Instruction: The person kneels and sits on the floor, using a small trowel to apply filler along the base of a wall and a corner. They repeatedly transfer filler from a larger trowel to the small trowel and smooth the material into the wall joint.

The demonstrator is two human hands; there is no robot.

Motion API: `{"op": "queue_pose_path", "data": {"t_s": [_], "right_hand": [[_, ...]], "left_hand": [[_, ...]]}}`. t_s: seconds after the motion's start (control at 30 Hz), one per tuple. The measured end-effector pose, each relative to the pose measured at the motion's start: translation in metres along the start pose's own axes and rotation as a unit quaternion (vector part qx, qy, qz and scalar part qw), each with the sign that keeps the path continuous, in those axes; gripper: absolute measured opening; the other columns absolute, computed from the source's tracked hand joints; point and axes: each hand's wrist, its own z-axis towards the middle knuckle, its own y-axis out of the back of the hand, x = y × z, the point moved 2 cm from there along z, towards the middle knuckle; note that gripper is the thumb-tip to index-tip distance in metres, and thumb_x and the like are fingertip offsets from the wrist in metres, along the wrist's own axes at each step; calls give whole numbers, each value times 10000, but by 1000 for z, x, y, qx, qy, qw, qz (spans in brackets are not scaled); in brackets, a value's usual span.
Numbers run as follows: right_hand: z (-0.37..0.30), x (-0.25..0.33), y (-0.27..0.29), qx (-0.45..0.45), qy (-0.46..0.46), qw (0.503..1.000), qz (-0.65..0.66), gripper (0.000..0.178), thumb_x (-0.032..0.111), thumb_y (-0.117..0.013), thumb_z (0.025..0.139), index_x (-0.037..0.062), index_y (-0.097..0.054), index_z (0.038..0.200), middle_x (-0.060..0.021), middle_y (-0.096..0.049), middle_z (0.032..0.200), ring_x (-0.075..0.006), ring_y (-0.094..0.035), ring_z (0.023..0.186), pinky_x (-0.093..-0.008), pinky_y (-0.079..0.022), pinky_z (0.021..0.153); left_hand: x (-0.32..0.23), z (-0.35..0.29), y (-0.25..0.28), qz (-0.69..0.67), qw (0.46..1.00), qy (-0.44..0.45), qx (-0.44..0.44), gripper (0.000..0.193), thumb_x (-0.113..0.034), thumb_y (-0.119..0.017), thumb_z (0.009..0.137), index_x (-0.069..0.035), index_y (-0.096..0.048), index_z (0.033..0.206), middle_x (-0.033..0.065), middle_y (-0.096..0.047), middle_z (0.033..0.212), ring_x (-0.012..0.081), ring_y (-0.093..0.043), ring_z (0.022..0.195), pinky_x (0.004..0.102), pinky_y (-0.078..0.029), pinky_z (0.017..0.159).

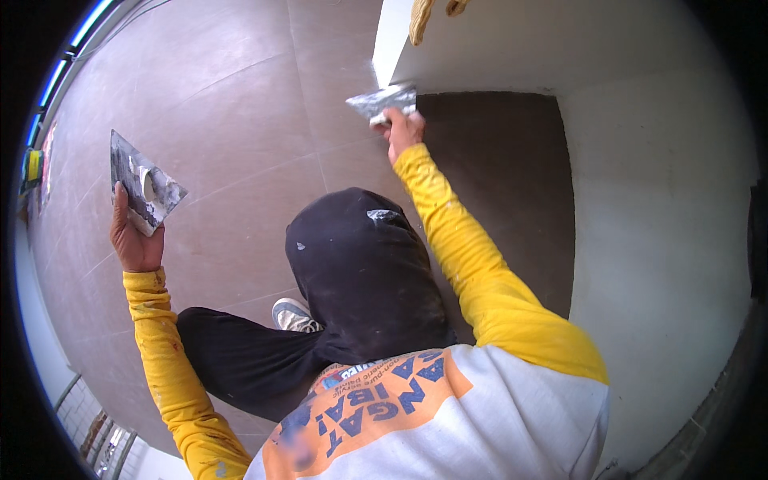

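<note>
My left hand (138,238) is closed on a flat metal putty blade (128,172), held up over the floor on the left. White putty (147,183) lies in a smear and a small lump on its face. Farther forward and to the right, my right hand (404,134) grips a wide putty knife (384,101). Its smeared metal blade is at the foot of the narrow white wall end (392,40), close to the floor. Whether the blade's edge touches the wall, I cannot tell. The handle is mostly hidden by my fingers.
Large brown tiles make up the floor (232,120). A white wall (640,200) runs along my right, with a darker floor recess (496,184) beside it. My bent knee (360,248) is between my arms. Something tan and elongated (420,20) hangs at the top.
</note>
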Motion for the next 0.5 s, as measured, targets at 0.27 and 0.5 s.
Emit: {"op": "queue_pose_path", "data": {"t_s": [0.27,0.5], "right_hand": [[21,-9,71,-108,-42,993,14,285,81,-642,737,19,-520,987,-108,-577,922,-247,-617,770,-381,-587,604],[80,-20,99,-122,-41,989,67,274,43,-668,693,64,-542,935,-78,-587,851,-252,-606,728,-416,-562,587]], "left_hand": [[-2,2,5,13,1000,-1,3,302,-213,-536,979,-33,-585,1217,97,-656,1171,210,-643,1053,375,-524,921],[-2,5,9,-15,999,19,22,307,-220,-551,971,-40,-585,1217,95,-640,1203,226,-634,1073,403,-508,950]]}}
